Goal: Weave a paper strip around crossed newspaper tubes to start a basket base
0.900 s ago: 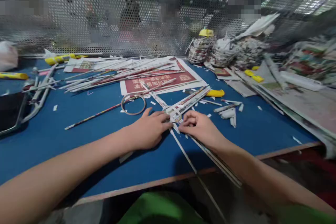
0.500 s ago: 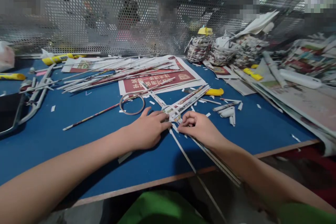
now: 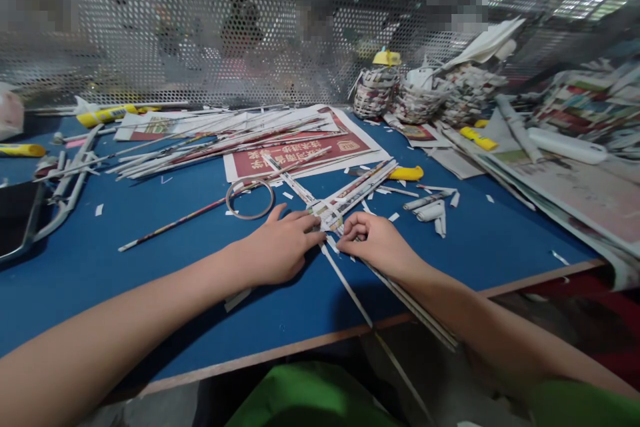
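Note:
Several rolled newspaper sticks (image 3: 367, 185) are laid across one another on the blue tabletop, meeting in a small woven crossing. At the left edge of that crossing, my left hand (image 3: 280, 247) lies palm down. Its thumb and forefinger close on the sticks, while the little finger stands apart. My right hand (image 3: 380, 243) is curled at the crossing's right side, its fingertips pinched at the near sticks; what exactly lies between them is partly hidden. Beneath my right wrist, a bundle of sticks (image 3: 413, 307) runs past the table edge. One thin stick (image 3: 346, 281) stretches toward me between my hands.
A tape ring (image 3: 250, 216) rests left of the crossing. Beyond it lie a printed sheet (image 3: 357, 145) and loose paper sticks (image 3: 185, 155). A yellow-handled knife (image 3: 406, 173) is behind my right hand. Woven paper baskets (image 3: 375, 92) stand before a perforated metal screen (image 3: 200, 33).
The whole view has shifted slightly. My right fingers have curled a little tighter at the crossing; my left hand keeps its place on the sticks.

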A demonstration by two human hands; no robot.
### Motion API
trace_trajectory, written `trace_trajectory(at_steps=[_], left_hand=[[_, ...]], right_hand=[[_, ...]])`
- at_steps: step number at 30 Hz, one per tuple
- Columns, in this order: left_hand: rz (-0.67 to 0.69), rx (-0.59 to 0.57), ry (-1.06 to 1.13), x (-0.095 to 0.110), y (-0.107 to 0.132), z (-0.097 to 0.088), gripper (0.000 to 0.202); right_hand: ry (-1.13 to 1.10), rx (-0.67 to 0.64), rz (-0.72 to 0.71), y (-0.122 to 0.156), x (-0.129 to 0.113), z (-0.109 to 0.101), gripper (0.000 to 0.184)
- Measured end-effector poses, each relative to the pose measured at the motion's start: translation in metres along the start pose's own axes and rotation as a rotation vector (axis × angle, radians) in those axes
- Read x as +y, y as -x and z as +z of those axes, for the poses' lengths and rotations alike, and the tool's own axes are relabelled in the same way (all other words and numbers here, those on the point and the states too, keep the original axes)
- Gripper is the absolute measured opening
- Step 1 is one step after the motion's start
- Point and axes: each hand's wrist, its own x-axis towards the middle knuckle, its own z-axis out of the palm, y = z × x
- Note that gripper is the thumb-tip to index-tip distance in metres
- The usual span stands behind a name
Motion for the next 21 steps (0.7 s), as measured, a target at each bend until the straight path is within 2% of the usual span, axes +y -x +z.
trace_trajectory(at_steps=[10,21], left_hand=[[0.001,0.008,0.034,-0.0001,0.0002,0.0014,0.045],[0.003,0.017,0.029,0.0000,0.0004,0.0025,0.043]], right_hand=[[0.099,0.025,-0.052,-0.0009,0.0020,0.0013,0.011],[0.271,0.079,-0.176,0.0014,-0.0012,0.0031,0.006]])
